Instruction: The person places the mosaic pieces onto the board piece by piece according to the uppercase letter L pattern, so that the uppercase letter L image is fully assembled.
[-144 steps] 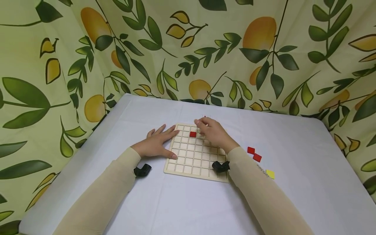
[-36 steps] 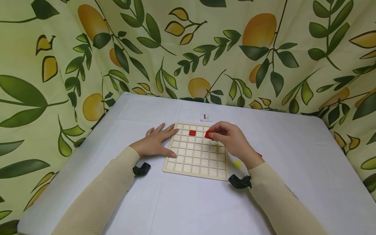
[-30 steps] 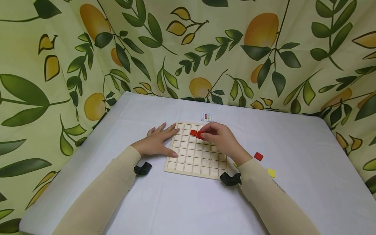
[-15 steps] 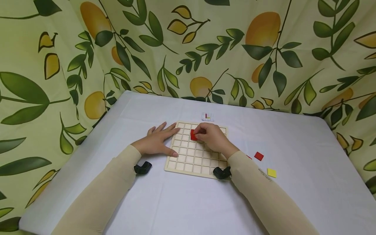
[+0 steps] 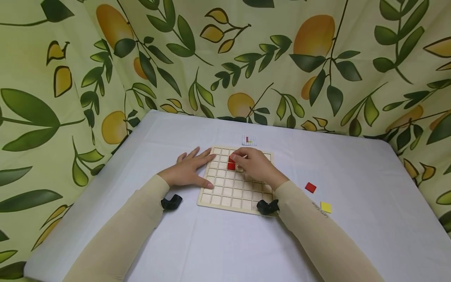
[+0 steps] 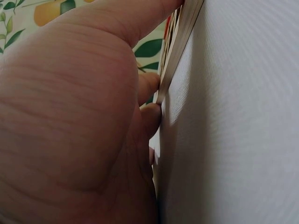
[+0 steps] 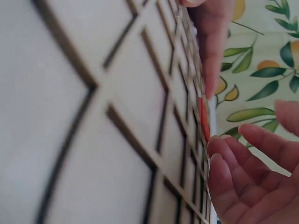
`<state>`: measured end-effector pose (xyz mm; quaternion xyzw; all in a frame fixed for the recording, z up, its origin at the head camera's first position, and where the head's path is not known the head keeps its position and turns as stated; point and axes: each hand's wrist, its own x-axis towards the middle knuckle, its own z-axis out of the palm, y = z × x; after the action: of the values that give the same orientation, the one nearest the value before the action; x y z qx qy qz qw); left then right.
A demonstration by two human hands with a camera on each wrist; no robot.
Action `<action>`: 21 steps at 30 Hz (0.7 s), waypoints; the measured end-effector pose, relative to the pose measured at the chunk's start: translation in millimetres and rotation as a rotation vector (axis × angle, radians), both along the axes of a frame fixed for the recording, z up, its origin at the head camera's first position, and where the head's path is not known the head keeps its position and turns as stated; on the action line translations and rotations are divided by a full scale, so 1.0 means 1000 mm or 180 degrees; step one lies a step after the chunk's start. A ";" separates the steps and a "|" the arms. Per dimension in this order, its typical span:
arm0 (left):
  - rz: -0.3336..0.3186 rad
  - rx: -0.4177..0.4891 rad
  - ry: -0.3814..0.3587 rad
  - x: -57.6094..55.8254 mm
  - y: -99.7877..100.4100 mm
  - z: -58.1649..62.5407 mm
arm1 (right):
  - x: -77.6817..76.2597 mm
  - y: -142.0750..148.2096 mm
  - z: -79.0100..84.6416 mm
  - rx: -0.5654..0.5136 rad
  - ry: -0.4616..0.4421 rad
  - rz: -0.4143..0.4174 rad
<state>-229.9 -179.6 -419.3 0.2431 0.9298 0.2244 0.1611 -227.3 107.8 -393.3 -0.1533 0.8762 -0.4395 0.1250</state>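
1. Currently, a lower red tile (image 5: 231,166) is being left flat in a cell of the wooden grid board (image 5: 227,192), at mid-frame; it is no longer being carried to the right of the upper red tile (image 5: 231,159), as it was a second ago.
2. Meaning: a column of two reds is being formed in the board's upper left part, one cell directly below the other. Placement of the second looks nearly done; full seating is not being shown clearly.
3. Right hand (image 5: 256,163): fingers are being kept curled over the upper red tile, which is being partly covered. In the right wrist view, thumb and finger tips are being held close together just beside a red edge; whether anything is being pinched cannot be told.
4. Left hand (image 5: 186,172): fingers are being kept spread at the board's left edge, thumb on the margin, nothing being gripped. Board is apparently being steadied.
5. Loose red tile (image 5: 310,187) and yellow tile (image 5: 325,207) are being left on the white cloth (image 5: 211,246), right of centre, not yet placed. Anything under the right sleeve (image 5: 313,223) is being hidden.
6. Small card (image 5: 249,140), above the board: red and yellow marks are being displayed on a grid; its red mark is apparently being echoed by the column.
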 end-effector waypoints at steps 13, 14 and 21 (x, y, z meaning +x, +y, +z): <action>0.0037 -0.0006 -0.0009 0.002 0.002 0.001 | 0.010 0.046 0.032 -0.1106 -0.0246 0.0123; 0.0037 -0.0004 -0.0008 0.002 0.002 0.001 | 0.012 0.050 0.033 -0.1161 -0.0246 0.0146; 0.0034 0.0007 -0.0050 0.003 0.002 0.003 | 0.020 0.083 0.038 -0.1538 -0.0144 0.0315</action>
<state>-226.5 -177.7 -416.8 0.2365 0.9296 0.2282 0.1669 -207.8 190.9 -355.2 -0.2115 0.7340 -0.6330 0.1257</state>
